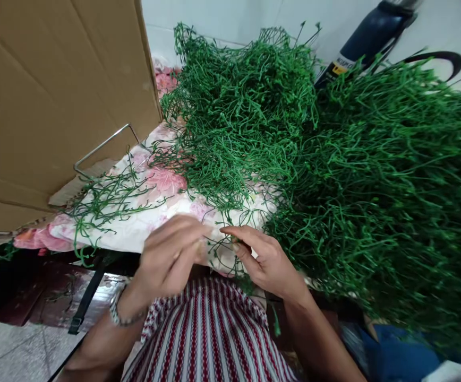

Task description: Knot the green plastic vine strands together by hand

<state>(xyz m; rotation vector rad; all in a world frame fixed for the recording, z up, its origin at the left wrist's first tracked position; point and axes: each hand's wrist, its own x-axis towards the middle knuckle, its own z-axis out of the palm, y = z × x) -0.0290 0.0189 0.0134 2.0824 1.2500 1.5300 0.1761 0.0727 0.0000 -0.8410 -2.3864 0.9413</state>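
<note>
Strewing floral cloth (167, 180), green stems (250, 116), white wall (222, 16)

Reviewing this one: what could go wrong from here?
The small bunch of stems partly overhangs the floral cloth, so pieces might fall. The large green pile looks tangled; pulling one strand could drag others. Stems near the right hand could drop onto the striped garment.

Left of the floral cloth (135, 233) stands a cardboard box (55, 79), with a bent wire (101, 146) at the cloth's left edge. Behind the cloth is a pale wall (230, 16); behind and right of it, a tilted dark container (369, 37). Lower than the cloth, at left, are a black strap (89, 300) and floor tiles (15, 350).
</note>
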